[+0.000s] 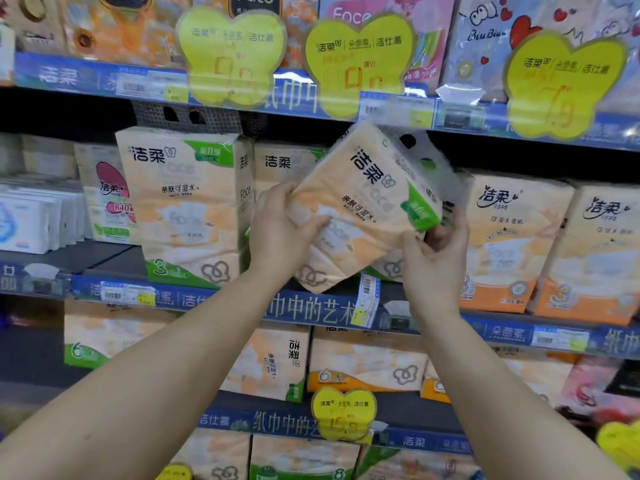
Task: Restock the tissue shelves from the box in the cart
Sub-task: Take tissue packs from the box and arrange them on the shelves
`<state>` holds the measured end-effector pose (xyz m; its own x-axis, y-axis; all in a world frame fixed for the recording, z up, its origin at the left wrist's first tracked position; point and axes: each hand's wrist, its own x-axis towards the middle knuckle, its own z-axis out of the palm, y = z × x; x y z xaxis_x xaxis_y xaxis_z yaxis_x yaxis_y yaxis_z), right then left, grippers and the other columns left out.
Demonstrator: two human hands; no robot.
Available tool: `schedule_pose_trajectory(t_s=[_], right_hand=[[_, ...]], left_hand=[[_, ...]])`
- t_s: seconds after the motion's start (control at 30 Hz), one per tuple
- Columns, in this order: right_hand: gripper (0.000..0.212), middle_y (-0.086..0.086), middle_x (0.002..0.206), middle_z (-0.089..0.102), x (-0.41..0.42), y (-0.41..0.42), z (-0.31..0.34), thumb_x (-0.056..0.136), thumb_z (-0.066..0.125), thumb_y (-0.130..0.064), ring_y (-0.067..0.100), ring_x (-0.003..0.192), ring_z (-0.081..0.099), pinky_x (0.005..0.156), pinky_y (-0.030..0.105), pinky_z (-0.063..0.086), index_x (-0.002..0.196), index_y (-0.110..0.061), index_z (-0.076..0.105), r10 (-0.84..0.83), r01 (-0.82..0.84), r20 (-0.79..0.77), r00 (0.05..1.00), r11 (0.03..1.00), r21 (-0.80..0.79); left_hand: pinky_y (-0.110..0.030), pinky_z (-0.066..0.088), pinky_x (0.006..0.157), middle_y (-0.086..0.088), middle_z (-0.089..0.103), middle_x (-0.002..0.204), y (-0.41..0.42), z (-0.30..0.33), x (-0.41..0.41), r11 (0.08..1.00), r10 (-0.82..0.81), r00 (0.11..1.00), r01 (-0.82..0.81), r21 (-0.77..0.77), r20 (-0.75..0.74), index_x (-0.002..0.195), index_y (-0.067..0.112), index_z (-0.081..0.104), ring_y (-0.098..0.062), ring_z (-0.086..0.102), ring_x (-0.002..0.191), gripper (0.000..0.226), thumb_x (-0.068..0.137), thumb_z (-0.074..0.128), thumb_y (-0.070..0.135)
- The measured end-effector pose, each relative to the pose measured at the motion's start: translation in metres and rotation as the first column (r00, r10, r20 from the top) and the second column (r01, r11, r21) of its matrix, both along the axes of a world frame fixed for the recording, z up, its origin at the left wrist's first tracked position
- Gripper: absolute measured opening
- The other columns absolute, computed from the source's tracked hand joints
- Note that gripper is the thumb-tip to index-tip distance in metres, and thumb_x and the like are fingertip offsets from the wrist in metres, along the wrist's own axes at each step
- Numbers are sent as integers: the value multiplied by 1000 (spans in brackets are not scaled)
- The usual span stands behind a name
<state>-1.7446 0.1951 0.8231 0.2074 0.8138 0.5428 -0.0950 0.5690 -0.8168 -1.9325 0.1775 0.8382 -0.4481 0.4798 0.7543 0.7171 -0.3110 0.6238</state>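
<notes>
1. The tissue pack — peach wrap, green corner, clear carry handle on top — is held tilted in the air in front of the middle shelf, its top leaning to the right.
2. The left hand has its grip clamped on the pack's lower left edge, thumb across the printed face.
3. The right hand grips the pack's lower right corner from below, fingers curled round behind the green patch.
4. Left of the pack, an upright pack of the same design stands on the middle shelf; a second one shows partly behind the held pack.
5. Right of the pack stand orange-based packs — two side by side on the same shelf.
6. Above the pack, yellow butterfly-shaped price tags hang from the upper shelf edge
</notes>
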Motion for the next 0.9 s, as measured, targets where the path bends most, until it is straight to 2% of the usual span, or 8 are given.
schedule_pose_trajectory(t_s=[0.2, 0.33, 0.43, 0.53, 0.63, 0.7, 0.83, 0.9], right_hand=[[42, -16, 109, 62, -18, 7, 0, 91, 60, -8, -14, 90, 61, 83, 19, 52, 127, -24, 48, 188, -174, 190, 963, 981, -89], [58, -3, 133, 57, -34, 10, -4, 93, 57, -14, 6, 108, 61, 99, 39, 49, 138, -37, 29, 244, -196, 306, 920, 964, -180], [71, -8, 135, 53, -40, 13, 9, 95, 55, -15, 8, 111, 60, 94, 23, 48, 150, -36, 16, 100, -82, 365, 926, 995, -65], [60, -6, 125, 54, -44, 20, 21, 96, 53, -10, 12, 110, 58, 82, 8, 42, 150, -23, 28, 80, -84, 413, 907, 996, -8], [58, -4, 138, 52, -47, 24, 15, 93, 58, -16, 16, 120, 55, 97, 26, 45, 147, -19, 36, 81, -55, 517, 852, 996, -64], [65, -4, 135, 54, -46, 24, 8, 89, 62, -25, 20, 115, 58, 95, 38, 50, 148, -24, 32, 56, 23, 610, 791, 992, -120], [84, 0, 107, 55, -45, 15, 1, 90, 58, -22, 18, 70, 60, 62, 33, 50, 152, -33, 3, 124, 90, 636, 761, 952, -293], [83, -1, 101, 57, -49, 11, -2, 91, 56, -19, 21, 66, 61, 56, 33, 50, 152, -36, 1, 111, 102, 623, 774, 950, -296]], left_hand=[[-40, 47, 94, 0, 58, 115, 6, -16, -20, 1000, -10, 990, 13, -24, 138, 119, 19, 56, -19, 54, 108, 56, 71, 77, 39], [-32, 43, 98, 1, 54, 117, 4, -17, -22, 999, -33, 983, 41, -36, 179, 122, 13, 54, -18, 53, 111, 49, 78, 74, 21], [-26, 42, 93, 6, 50, 113, 0, -21, -18, 992, -72, 959, 99, -84, 274, 125, 13, 50, -15, 53, 109, 53, 78, 74, 12], [-25, 42, 81, 7, 54, 110, -6, -42, -17, 967, -78, 928, 159, -199, 364, 128, 14, 48, -15, 57, 102, 51, 82, 71, 13], [-24, 41, 82, 7, 56, 109, -11, -54, -18, 965, -102, 943, 172, -199, 318, 128, 16, 49, -14, 56, 102, 49, 84, 70, 14], [-24, 42, 84, 6, 58, 112, -11, -50, -21, 958, -111, 951, 179, -223, 288, 127, 19, 52, -14, 56, 105, 45, 85, 69, 18], [-31, 44, 98, -2, 53, 128, -10, -47, -24, 940, -121, 975, 173, -295, 189, 131, 29, 50, -20, 50, 120, 51, 84, 68, 27], [-30, 37, 106, -8, 42, 136, -12, -47, -25, 935, -83, 983, 134, -328, 163, 138, 28, 43, -23, 42, 127, 58, 85, 66, 28]])
